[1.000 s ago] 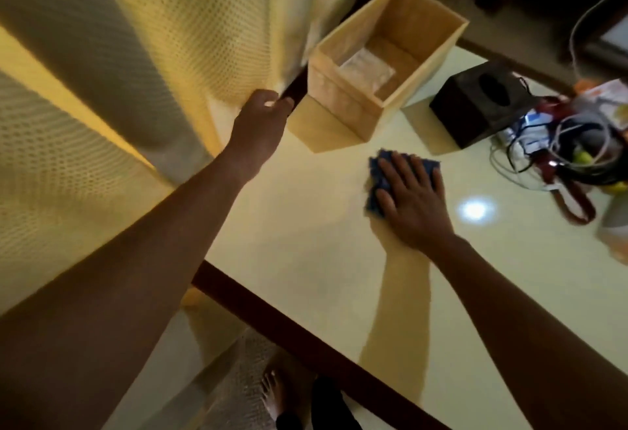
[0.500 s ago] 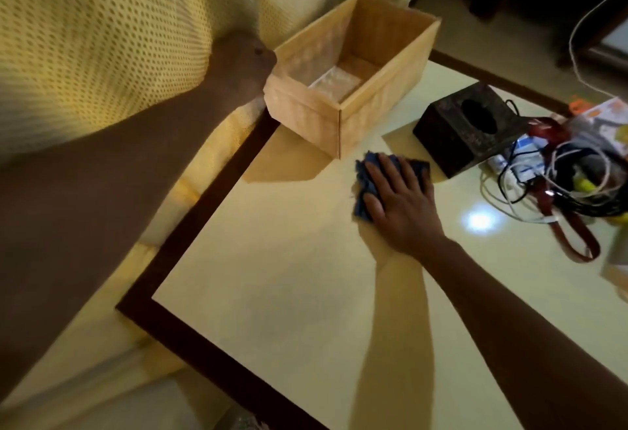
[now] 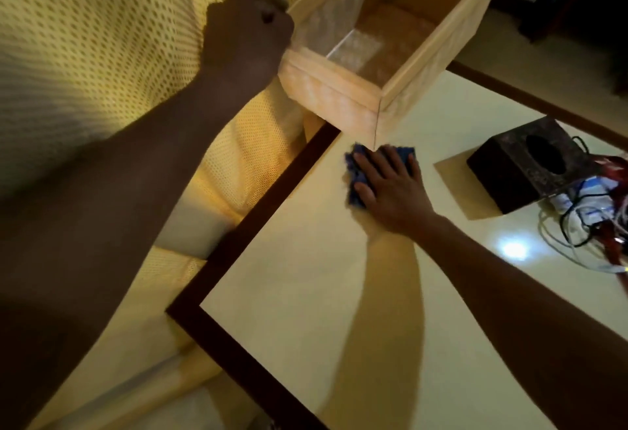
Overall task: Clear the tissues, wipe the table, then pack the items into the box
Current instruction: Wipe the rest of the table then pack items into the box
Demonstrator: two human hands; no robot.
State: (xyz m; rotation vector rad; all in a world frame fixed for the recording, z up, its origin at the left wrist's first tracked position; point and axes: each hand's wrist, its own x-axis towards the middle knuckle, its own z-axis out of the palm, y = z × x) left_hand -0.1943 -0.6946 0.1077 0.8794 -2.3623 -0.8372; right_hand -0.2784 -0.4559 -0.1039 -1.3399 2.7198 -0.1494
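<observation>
A glossy pale-yellow surface [image 3: 306, 293] with a dark brown border sits beside a yellow mesh curtain [image 3: 85, 38]. At its far left corner, the left hand [image 3: 244, 31] curls in a fist on the rim of an open light wooden box [image 3: 339, 99]. Just in front of the box, the right hand [image 3: 390, 188] presses flat-fingered on a crumpled blue cloth [image 3: 355, 174]. A dark square tissue holder [image 3: 509, 171] and tangled cables [image 3: 584, 222] lie near the right edge.

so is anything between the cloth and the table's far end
The wooden box is just beyond the blue cloth that the right hand presses, its near corner almost at the fingertips; the left hand grips its rim.
</observation>
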